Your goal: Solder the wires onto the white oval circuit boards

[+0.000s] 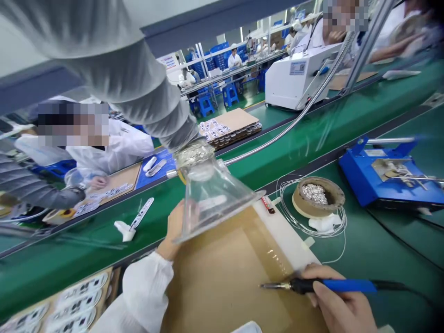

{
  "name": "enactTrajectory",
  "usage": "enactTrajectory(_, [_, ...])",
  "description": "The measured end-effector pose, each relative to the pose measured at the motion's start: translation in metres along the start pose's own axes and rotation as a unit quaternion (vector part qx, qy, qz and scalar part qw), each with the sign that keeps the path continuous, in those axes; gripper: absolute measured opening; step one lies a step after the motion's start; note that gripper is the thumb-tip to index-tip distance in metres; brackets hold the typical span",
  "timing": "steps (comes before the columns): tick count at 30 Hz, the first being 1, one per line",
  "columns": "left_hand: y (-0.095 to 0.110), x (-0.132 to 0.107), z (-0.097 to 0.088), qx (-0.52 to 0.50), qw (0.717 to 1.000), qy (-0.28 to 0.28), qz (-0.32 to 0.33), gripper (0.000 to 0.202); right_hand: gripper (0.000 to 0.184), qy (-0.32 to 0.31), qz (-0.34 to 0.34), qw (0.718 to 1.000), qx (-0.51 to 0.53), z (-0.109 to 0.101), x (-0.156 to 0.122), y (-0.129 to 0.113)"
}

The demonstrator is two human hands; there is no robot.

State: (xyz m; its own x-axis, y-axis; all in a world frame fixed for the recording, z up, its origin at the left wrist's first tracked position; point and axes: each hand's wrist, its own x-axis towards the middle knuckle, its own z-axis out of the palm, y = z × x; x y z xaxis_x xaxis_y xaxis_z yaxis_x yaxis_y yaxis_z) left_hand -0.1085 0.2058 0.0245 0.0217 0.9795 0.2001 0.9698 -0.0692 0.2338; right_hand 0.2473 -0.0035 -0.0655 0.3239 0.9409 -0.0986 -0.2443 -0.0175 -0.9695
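My right hand (342, 300) is closed round the blue and black handle of a soldering iron (308, 285). Its metal tip points left, over a brown work board (222, 273). My left hand (175, 229) reaches forward past the board's far left corner, beside a clear fume hood (215, 199). The hood covers its fingers, so their grip cannot be made out. Through the hood a pale elongated piece shows near that hand. At the bottom edge, part of a white piece (248, 327) lies on the board.
A grey duct (138, 78) hangs down to the hood. Right of the board stand a tip-cleaning pot (319, 196) ringed by solder wire and a blue wire feeder (388, 171). White parts (135, 222) lie on the green conveyor (249, 171). Stacked boards (79, 296) sit lower left; co-workers sit across.
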Motion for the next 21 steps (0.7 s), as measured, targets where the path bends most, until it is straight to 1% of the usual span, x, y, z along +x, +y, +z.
enactTrajectory(1, [0.001, -0.022, -0.006, 0.004, 1.000, 0.005, 0.004, 0.017, 0.030, 0.000, -0.008, 1.000, -0.001, -0.001, 0.001, 0.000])
enactTrajectory(3, [0.008, -0.066, -0.014, 0.005, 1.000, 0.017, 0.017, 0.019, 0.027, -0.005, -0.024, 1.000, 0.002, -0.002, 0.002, -0.001])
enactTrajectory(5, [0.018, -0.105, -0.018, -0.004, 0.999, 0.016, 0.040, 0.020, 0.023, -0.011, -0.042, 0.999, 0.014, -0.001, 0.003, -0.004])
enactTrajectory(7, [0.027, -0.136, -0.017, -0.026, 0.997, -0.006, 0.078, 0.017, 0.017, -0.005, -0.060, 0.998, 0.033, 0.001, 0.004, -0.008])
enactTrajectory(9, [0.033, -0.158, -0.013, -0.054, 0.991, -0.033, 0.121, 0.015, 0.013, -0.008, -0.073, 0.996, 0.052, 0.003, 0.004, -0.012])
enactTrajectory(11, [0.036, -0.170, -0.009, -0.076, 0.982, -0.044, 0.168, 0.019, 0.011, -0.016, -0.082, 0.994, 0.065, 0.005, 0.004, -0.015])
enactTrajectory(14, [0.038, -0.177, -0.004, -0.079, 0.973, -0.030, 0.216, 0.027, 0.010, -0.030, -0.099, 0.992, 0.071, 0.007, 0.005, -0.018])
enactTrajectory(15, [0.039, -0.177, -0.003, -0.077, 0.972, -0.027, 0.218, 0.028, 0.010, -0.034, -0.105, 0.991, 0.072, 0.007, 0.005, -0.019])
enactTrajectory(17, [0.043, -0.177, -0.002, -0.087, 0.975, -0.030, 0.200, 0.029, 0.010, -0.038, -0.115, 0.990, 0.073, 0.008, 0.005, -0.019])
enactTrajectory(21, [0.048, -0.175, 0.003, -0.138, 0.978, -0.038, 0.155, 0.021, 0.010, -0.031, -0.114, 0.992, 0.047, 0.006, 0.005, -0.017])
